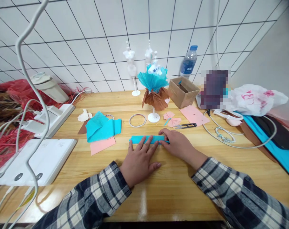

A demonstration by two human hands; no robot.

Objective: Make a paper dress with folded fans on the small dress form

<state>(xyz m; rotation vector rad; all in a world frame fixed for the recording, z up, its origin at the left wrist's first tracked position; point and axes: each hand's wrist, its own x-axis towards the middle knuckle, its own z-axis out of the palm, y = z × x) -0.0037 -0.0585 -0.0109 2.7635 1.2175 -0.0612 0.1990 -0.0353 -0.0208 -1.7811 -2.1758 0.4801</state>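
A narrow folded strip of blue crepe paper [135, 139] lies flat on the wooden table. My left hand [141, 159] rests on it with fingers spread, fingertips pressing the strip. At the strip's right end, my right hand [178, 143] pinches the paper between thumb and index finger. Behind the strip stands a small white mannequin [153, 117] dressed in a blue pleated top and a brown pleated skirt. A pink pleated bow [172, 119] and black thread snips [186, 126] lie beyond my right hand. More blue crepe paper [99, 127] sits to the left over a pink sheet [103, 146].
A silver ring [137, 121] lies behind the strip. Farther back are a cardboard box [184, 92], a water bottle [189, 62] and bare mannequins [131, 63]. A power strip [61, 119] and white device [49, 162] sit left; a cable [249, 147] and bracelet [225, 135] lie right.
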